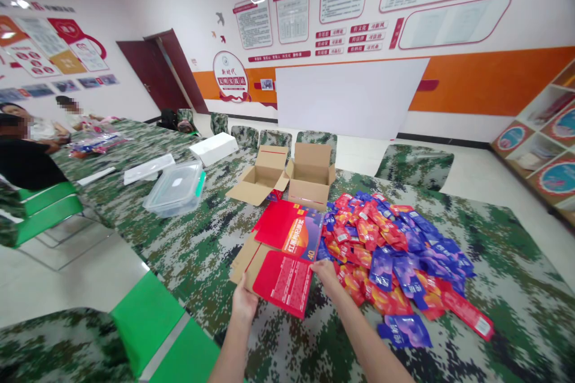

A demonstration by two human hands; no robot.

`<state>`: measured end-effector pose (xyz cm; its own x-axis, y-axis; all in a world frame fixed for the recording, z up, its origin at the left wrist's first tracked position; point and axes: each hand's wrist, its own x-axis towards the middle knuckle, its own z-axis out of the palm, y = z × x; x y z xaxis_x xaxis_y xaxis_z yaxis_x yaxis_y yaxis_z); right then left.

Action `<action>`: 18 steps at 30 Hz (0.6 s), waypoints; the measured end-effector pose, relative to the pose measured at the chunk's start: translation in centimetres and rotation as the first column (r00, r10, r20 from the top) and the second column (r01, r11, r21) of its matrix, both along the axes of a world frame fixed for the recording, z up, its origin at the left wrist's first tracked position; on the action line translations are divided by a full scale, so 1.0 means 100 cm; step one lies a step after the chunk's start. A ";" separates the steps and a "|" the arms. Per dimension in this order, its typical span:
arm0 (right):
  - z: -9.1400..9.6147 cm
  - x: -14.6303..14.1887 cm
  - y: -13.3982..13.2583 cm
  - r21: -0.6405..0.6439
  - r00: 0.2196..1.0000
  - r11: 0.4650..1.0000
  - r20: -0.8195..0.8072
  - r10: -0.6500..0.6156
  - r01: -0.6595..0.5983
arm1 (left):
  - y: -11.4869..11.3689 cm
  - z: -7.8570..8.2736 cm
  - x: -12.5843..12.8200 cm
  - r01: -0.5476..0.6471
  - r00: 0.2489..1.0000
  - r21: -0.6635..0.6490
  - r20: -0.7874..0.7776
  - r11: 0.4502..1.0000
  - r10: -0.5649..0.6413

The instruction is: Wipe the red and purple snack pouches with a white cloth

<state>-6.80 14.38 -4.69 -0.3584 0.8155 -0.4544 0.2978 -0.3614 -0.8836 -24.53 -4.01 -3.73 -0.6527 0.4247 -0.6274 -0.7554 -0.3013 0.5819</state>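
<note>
A red and purple printed cardboard box (287, 284), with brown flaps showing at its left, is between my hands over the camouflage-patterned tablecloth (215, 233). My left hand (245, 300) is closed on its lower left edge, at a brown flap. At the opposite side, the fingers of my right hand (324, 269) pinch the box's right edge. Close beside my right hand lies a large heap of red and purple sachets (386, 245). Two open brown cartons, one on the left (265, 176) and one on the right (311, 175), stand beyond the box. My left thumb is partly visible; its other fingers are hidden under the flap.
Left of the cartons are a clear plastic container (176, 188), a white box (214, 148) and a white tray-like piece (149, 169). People sit at the table's far left, near plastic packets (99, 140). Green chairs (148, 317) line the near side.
</note>
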 end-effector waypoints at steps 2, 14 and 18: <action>0.006 0.023 -0.004 0.004 0.998 1.000 -0.060 -0.007 0.008 | -0.010 0.010 -0.002 0.039 0.999 0.051 -0.003 0.998 -0.039; 0.020 0.161 -0.018 -0.025 0.941 0.978 -0.269 -0.204 0.205 | 0.055 0.118 0.047 0.690 0.532 -0.219 -0.493 0.690 -0.688; 0.035 0.186 -0.013 0.379 0.967 0.897 0.024 -0.253 0.225 | 0.080 0.153 0.092 0.707 0.146 -0.433 -0.684 0.559 -0.715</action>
